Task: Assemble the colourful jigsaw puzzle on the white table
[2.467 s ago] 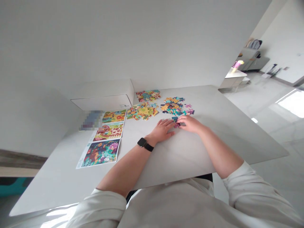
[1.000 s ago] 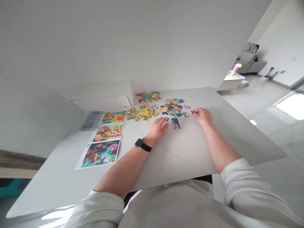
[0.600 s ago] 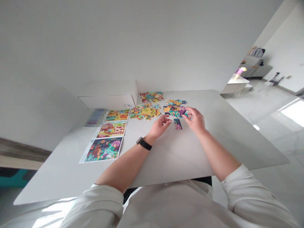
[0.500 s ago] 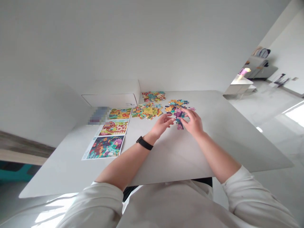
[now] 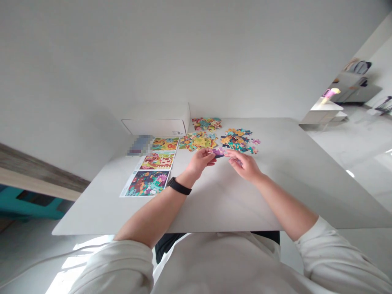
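Note:
A purple jigsaw puzzle piece (image 5: 218, 152) sits between the fingertips of my left hand (image 5: 199, 163), which is closed on it. My right hand (image 5: 246, 166) has its thumb and fingers at the piece's right end. Under the right fingers shows another purple puzzle piece (image 5: 240, 162), partly hidden. Just beyond my hands lies a heap of dark, orange and teal puzzle pieces (image 5: 235, 139). Left of that heap is a yellow-green heap of pieces (image 5: 200, 141), and a multicoloured heap (image 5: 206, 123) lies farther back.
Three printed picture sheets (image 5: 148, 183) lie in a column on the left of the white table (image 5: 214, 208). A white box (image 5: 154, 127) stands behind them against the wall. A pixelated patch (image 5: 139, 145) covers something beside the sheets. A pink and yellow object (image 5: 330, 94) stands far right.
My hands have drawn back slightly from the dark heap, and the purple piece is now between them. The piece seen hanging below my fingers is now mostly covered by my right hand.

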A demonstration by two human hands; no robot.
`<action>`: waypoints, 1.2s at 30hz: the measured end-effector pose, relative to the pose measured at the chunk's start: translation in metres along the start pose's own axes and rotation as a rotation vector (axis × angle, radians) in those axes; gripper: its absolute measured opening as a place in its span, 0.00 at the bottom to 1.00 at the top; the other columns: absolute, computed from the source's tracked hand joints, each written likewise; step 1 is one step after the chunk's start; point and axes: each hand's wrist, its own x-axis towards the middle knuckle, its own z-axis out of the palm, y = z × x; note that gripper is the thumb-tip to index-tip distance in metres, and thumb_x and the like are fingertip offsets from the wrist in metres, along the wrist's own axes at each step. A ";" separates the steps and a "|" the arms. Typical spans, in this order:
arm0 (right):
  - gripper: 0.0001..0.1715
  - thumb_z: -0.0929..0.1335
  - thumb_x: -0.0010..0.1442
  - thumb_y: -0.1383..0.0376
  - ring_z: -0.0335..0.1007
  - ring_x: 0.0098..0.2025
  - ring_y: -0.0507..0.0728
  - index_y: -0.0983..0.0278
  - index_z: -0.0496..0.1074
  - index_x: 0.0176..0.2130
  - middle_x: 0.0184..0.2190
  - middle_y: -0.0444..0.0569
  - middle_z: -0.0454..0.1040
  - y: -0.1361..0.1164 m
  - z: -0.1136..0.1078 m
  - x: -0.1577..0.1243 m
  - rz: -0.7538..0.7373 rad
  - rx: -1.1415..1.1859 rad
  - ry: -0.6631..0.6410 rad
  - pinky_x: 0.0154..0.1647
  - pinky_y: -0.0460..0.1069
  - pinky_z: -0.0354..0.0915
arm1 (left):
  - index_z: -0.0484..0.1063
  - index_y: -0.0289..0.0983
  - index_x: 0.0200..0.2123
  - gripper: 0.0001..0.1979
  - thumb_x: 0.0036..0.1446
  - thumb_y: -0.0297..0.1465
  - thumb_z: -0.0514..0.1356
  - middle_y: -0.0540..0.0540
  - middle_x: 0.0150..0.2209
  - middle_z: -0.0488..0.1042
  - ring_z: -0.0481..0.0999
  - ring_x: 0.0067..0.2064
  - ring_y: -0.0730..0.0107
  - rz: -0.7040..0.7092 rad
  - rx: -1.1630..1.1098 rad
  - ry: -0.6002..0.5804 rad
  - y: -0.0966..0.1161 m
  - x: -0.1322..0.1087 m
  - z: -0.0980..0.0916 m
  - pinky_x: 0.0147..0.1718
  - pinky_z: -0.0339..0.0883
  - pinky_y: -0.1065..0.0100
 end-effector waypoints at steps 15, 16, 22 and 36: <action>0.26 0.71 0.67 0.58 0.85 0.47 0.62 0.54 0.75 0.63 0.52 0.51 0.85 0.023 0.006 -0.003 0.087 -0.061 0.000 0.52 0.58 0.80 | 0.72 0.37 0.38 0.24 0.51 0.44 0.78 0.49 0.33 0.80 0.83 0.35 0.69 0.002 0.035 0.008 -0.009 -0.009 -0.014 0.37 0.77 0.68; 0.25 0.70 0.67 0.59 0.85 0.46 0.62 0.54 0.76 0.62 0.51 0.50 0.86 0.023 0.004 -0.003 0.098 -0.084 0.008 0.53 0.58 0.80 | 0.71 0.37 0.38 0.24 0.51 0.45 0.78 0.49 0.34 0.80 0.84 0.35 0.69 -0.008 0.029 -0.001 -0.011 -0.009 -0.011 0.37 0.77 0.68; 0.19 0.65 0.71 0.59 0.84 0.48 0.62 0.58 0.78 0.57 0.47 0.53 0.87 0.038 -0.030 0.000 0.239 -0.216 0.308 0.54 0.57 0.77 | 0.73 0.37 0.43 0.24 0.53 0.45 0.77 0.47 0.37 0.82 0.86 0.38 0.67 -0.008 0.006 -0.015 -0.015 -0.011 -0.007 0.39 0.78 0.67; 0.18 0.67 0.69 0.56 0.84 0.47 0.63 0.58 0.80 0.53 0.44 0.53 0.87 0.038 -0.029 -0.001 0.286 -0.068 0.261 0.55 0.58 0.77 | 0.70 0.40 0.46 0.27 0.52 0.46 0.76 0.49 0.37 0.84 0.86 0.37 0.66 0.016 -0.011 -0.009 -0.012 -0.013 -0.005 0.42 0.79 0.64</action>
